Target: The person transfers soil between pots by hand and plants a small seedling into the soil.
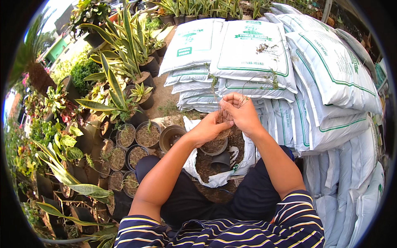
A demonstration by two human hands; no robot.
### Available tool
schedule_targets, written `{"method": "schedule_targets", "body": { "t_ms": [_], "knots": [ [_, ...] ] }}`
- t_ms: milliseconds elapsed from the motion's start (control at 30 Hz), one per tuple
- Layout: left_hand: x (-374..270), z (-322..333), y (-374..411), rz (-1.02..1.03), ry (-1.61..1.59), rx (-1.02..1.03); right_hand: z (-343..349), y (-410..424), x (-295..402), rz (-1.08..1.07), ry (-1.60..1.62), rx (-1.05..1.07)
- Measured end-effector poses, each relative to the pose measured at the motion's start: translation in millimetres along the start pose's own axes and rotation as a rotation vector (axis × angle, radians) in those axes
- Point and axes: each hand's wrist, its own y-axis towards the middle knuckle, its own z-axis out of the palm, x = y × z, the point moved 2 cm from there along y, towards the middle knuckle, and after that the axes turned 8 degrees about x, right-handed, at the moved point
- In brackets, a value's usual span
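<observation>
My left hand (211, 127) and my right hand (238, 112) meet in front of me, fingers closed on thin stems of a small trailing plant (214, 81). Its wiry stems arch up and outward, with little leaves at their tips. Just below the hands is a plastic pot (214, 146) filled with brown growing medium. That pot stands in an open white sack (190, 161) holding loose dark medium. A small black pot (220, 161) lies in the sack too, beside the filled one. The roots are mostly hidden by my fingers.
Several filled pots (148, 134) with thin seedlings stand at the left, beside an emptier pot (172, 138). Stacked white sacks (252, 46) rise ahead and at the right. Potted snake plants (116, 90) and other foliage spread along the left.
</observation>
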Motion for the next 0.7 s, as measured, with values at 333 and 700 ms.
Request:
{"method": "schedule_targets", "body": {
  "t_ms": [333, 700],
  "knots": [
    [6.7, -10.9, 2.4, -0.139, 0.037, -0.228, -3.0, 4.1, -19.5, 0.073, 0.303, -0.106],
    [18.0, -9.4, 4.6, -0.098, 0.573, -0.202, 15.4, 7.9, -40.9, 0.074, 0.321, -0.153]
  ]
}}
